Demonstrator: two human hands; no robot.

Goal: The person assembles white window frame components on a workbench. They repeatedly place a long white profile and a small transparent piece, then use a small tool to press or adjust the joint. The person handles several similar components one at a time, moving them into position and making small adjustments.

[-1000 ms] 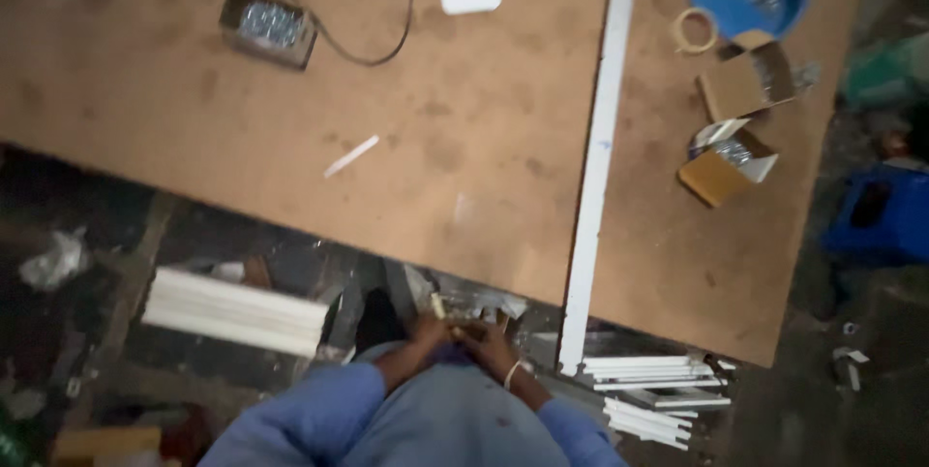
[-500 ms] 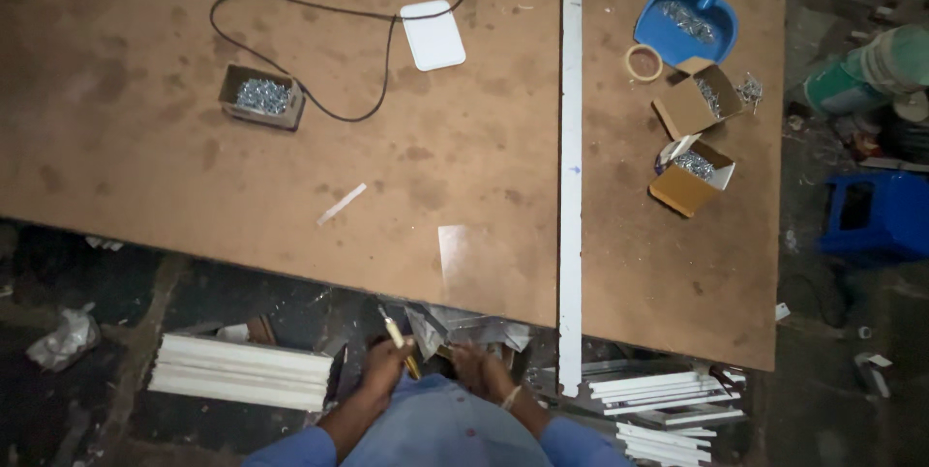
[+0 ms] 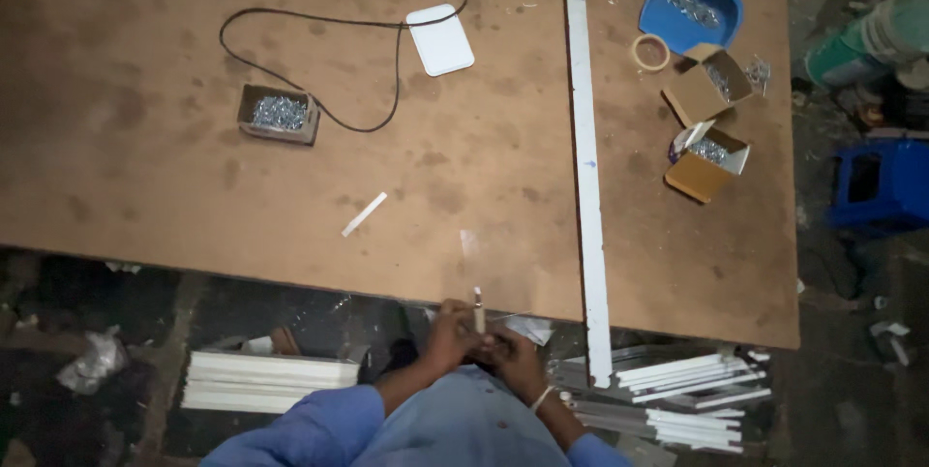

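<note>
Left hand: the left hand (image 3: 448, 333) is closed around a small pale stick (image 3: 478, 310) just off the near edge of the worktop (image 3: 145, 196), the stick standing upright above the knuckles.
Right hand: the right hand (image 3: 515, 356) is curled, touching the left hand; whether it grips anything, I cannot tell.
Floor, near: a stack of white strips (image 3: 261, 381) lies below the near edge on the left; loose white strips (image 3: 692, 394) lie on the right.
Near edge: a short white piece (image 3: 364, 213) lies a little in from it.
Long strip: a white strip (image 3: 586, 157) runs from the far edge past the near edge.
Middle left: an open box of screws (image 3: 279, 114) beside a black cable (image 3: 319, 70).
Far: a white plate (image 3: 440, 39) at the cable's end.
Far right corner: a blue dustpan (image 3: 692, 7), a tape roll (image 3: 650, 52) and two open cardboard boxes (image 3: 706, 123).
</note>
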